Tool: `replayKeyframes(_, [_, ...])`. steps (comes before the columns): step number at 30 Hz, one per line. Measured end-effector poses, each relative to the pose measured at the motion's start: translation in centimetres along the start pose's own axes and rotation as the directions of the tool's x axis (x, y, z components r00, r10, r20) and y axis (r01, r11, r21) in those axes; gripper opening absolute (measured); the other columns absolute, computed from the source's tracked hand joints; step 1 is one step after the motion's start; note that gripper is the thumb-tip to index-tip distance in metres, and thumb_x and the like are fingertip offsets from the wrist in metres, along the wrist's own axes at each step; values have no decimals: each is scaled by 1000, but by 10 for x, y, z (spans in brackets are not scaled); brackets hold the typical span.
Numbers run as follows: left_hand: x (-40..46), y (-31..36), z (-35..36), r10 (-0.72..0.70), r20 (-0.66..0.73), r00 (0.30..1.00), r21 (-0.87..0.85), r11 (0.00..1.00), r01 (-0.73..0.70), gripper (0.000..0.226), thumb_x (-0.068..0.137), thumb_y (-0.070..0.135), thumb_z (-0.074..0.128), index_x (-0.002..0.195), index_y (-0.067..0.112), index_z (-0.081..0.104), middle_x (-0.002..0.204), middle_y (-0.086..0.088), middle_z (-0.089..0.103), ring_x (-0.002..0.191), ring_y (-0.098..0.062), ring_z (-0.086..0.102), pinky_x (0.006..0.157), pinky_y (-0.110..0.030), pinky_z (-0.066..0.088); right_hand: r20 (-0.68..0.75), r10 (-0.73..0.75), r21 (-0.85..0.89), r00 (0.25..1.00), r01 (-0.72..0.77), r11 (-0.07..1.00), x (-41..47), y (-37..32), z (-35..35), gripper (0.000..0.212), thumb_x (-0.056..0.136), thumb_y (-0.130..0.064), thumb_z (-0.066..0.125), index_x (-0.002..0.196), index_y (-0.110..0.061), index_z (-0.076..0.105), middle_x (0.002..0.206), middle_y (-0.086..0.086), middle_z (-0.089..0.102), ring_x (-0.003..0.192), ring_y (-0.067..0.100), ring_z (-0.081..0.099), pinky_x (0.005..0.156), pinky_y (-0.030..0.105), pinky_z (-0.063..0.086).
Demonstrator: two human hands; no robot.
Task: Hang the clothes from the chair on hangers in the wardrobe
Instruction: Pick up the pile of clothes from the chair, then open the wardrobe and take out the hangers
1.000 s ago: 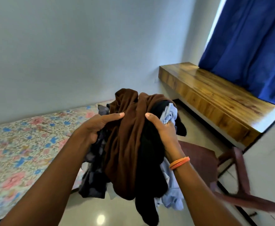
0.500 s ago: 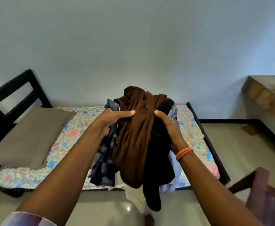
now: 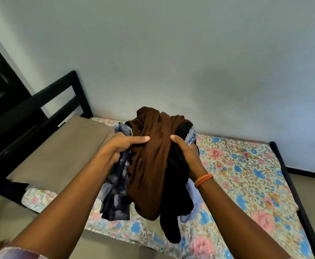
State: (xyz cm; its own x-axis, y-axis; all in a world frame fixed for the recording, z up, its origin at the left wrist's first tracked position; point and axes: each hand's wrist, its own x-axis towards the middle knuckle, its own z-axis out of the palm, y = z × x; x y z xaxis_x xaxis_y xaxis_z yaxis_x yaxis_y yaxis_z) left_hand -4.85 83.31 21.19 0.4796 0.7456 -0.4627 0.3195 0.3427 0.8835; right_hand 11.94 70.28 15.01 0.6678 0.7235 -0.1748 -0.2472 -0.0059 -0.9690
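The left hand (image 3: 124,146) grips the near-left side of a bundle of clothes (image 3: 153,165), its thumb laid straight across the brown cloth and its fingers curled into the folds behind. The right hand (image 3: 185,154) clasps the bundle from the other side, thumb up on top and fingers wrapped round the black and pale blue cloth; an orange band (image 3: 203,180) circles that wrist. Both arms reach forward, so the bundle hangs in the air between the hands, above the near part of a bed (image 3: 246,174) and clear of it.

No box or basket holds the clothes; the two hands alone carry them. The bundle is soft and crumpled, bunched thick at the top where it is gripped and trailing down in loose tails, so its long axis runs roughly up and down. A brown garment (image 3: 149,174) drapes over the front in smooth, heavy folds. A dark blue mottled garment (image 3: 115,189) hangs at the left, a black one (image 3: 173,202) falls lowest (its tip ends in a narrow point), and a pale blue one (image 3: 192,202) shows at the right.

The bed has a floral sheet in pink and blue, a black frame (image 3: 74,94) with a barred headboard, and a flat taupe pillow (image 3: 63,152) at the head end. A plain pale wall (image 3: 171,53) stands behind.
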Motion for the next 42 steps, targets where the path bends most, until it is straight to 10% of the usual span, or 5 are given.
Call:
replayKeyframes(7, [129,36,-83,38,-16,999,-24,999,-38,47,67,17,90,106,7,67,91,-5,74,69,-13,73,52,-20,55,25,-8,-55,1000,9,998,121,16,102,47,85,-38,74,124,-21,57,120,-2,65,103,14,64,86,23,53])
replayKeyframes(17, [351,-15,-216,-90,-131,987,409,902,136,148,34,57,98,153,8,24,151,-9,43,135,-31,46,108,-47,44,102,272,-449,957,-199,871,280,116,215,69,92,-53,62,144,-11,45,140,-3,53,128,21,52,110,41,43])
replayKeyframes(28, [325,-103,-144,-283,41,958,432,870,238,41,87,28,75,119,3,64,116,-22,66,108,-36,63,83,-40,52,-31,479,-749,877,-338,570,229,195,199,49,98,-25,61,60,-16,32,59,6,30,57,24,35,63,34,29])
replayKeyframes(33, [291,-91,-86,-184,145,972,463,881,98,47,88,14,68,54,21,36,49,2,31,47,-16,29,55,-29,25,-156,438,-617,885,-434,656,178,160,155,30,96,-22,62,73,-5,56,89,37,62,73,26,53,64,33,44])
replayKeyframes(42, [149,-102,63,-118,443,889,432,897,-96,17,91,18,68,80,11,57,79,-15,54,70,-24,51,56,-26,40,-517,214,-262,829,-392,882,17,106,18,18,98,-17,58,88,-5,66,97,20,73,76,22,66,41,9,39])
